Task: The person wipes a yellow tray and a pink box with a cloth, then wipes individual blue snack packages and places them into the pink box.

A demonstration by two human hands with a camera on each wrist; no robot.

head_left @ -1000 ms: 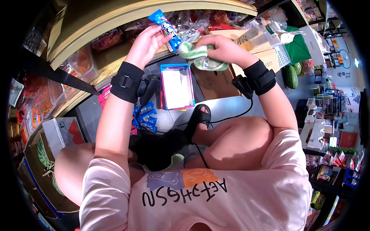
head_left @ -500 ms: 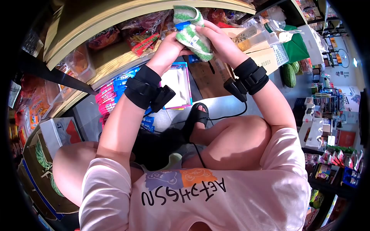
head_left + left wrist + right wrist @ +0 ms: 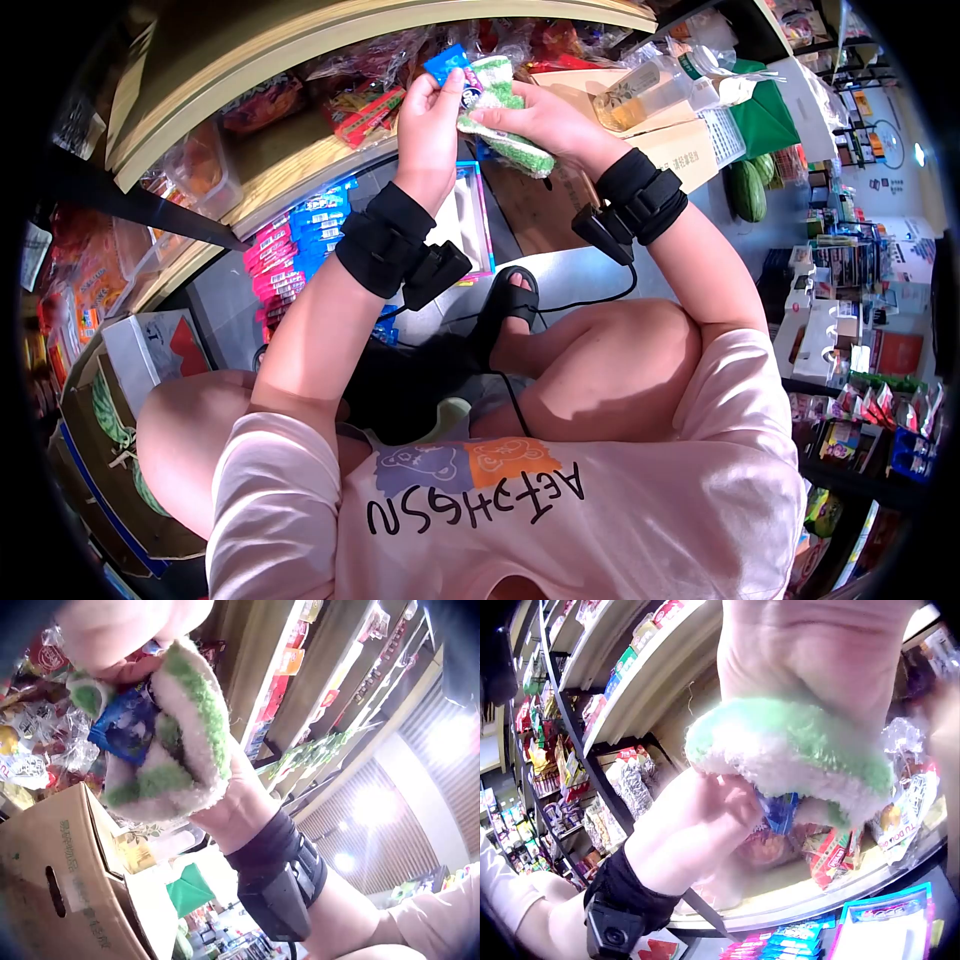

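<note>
Up by the shelf, my left hand pinches a blue snack packet between thumb and fingers. My right hand grips a fluffy green-and-white cloth, which lies against the packet's right side. From the left wrist, the cloth is folded around part of the packet, whose printed blue face shows in the fold. In the right wrist view only a bit of blue packet shows below the cloth, beside my left hand.
Pink packets and blue packets lie in rows on the floor at left. An open box with a pink-and-blue rim stands below the hands, next to a cardboard box. Bagged snacks fill the wooden shelf. A bottle lies at right.
The cloth, first apart from the packet, came over it with both hands on it. Now the packet's blue top sticks out again in the left hand, and the cloth sits lower right.
</note>
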